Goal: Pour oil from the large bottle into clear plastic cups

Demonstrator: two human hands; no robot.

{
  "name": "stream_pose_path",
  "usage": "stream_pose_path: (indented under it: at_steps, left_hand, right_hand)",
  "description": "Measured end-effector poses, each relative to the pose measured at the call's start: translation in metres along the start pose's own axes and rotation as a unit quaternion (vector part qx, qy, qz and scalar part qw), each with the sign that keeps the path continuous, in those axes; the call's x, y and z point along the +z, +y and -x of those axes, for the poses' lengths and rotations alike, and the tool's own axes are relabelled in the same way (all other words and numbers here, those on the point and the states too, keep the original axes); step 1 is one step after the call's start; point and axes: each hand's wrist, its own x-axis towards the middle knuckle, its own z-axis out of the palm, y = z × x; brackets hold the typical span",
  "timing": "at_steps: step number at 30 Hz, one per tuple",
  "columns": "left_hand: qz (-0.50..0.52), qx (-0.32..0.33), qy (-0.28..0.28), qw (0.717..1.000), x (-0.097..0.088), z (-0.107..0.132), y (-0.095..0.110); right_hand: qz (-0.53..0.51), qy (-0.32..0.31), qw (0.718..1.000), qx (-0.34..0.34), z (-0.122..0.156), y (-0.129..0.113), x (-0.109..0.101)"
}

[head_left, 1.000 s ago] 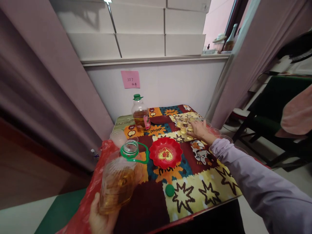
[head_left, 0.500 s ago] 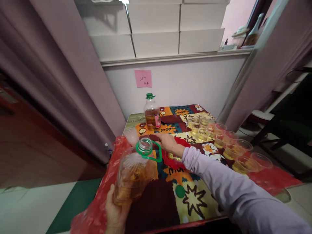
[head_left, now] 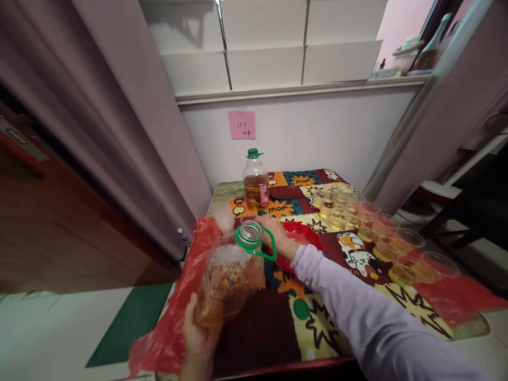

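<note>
1. Open jug (head_left: 228,291), part-filled, amber; held at desk's (head_left: 224,191) 7 o'clock side; long axis slanted, mouth towards 1 o'clock.
2. Left hand (head_left: 200,330): fingers wrapped around jug's base.
3. Right hand (head_left: 275,233): has left the cups (head_left: 368,231), 3 o'clock, for just beyond jug's neck; cups now untouched; fingers partly hidden, grip cannot be told.
4. Red plate (head_left: 309,235): jug's 2 o'clock, behind right wrist.

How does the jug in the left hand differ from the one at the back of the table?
The held jug is uncapped; the back jug wears a green cap. The held jug is in the left hand; the back jug stands on the table. Both are clear, with amber liquid inside.
</note>
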Motion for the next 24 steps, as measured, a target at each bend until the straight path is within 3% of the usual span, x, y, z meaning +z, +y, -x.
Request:
stream_pose_path:
  at_steps: [3, 6, 11, 17, 24]
  left_hand:
    - [-0.022, 0.008, 0.020, 1.000, 0.005, 0.002, 0.000]
    - [-0.036, 0.029, 0.075, 0.996, 0.013, 0.004, -0.001]
    - [-0.030, 0.043, 0.077, 0.996, 0.029, 0.009, -0.004]
    - [-0.038, 0.066, 0.107, 0.991, 0.030, 0.007, -0.005]
    - [-0.034, 0.050, 0.085, 0.994, 0.017, 0.001, -0.002]
  right_hand:
    - [0.026, 0.048, 0.998, 0.034, 0.032, 0.026, -0.032]
    - [0.080, 0.092, 0.992, 0.040, 0.069, 0.061, -0.059]
    - [0.123, 0.079, 0.988, 0.059, 0.114, 0.102, -0.065]
    - [0.130, 0.055, 0.987, 0.082, 0.118, 0.097, -0.056]
    - [0.129, 0.022, 0.987, 0.092, 0.109, 0.081, -0.057]
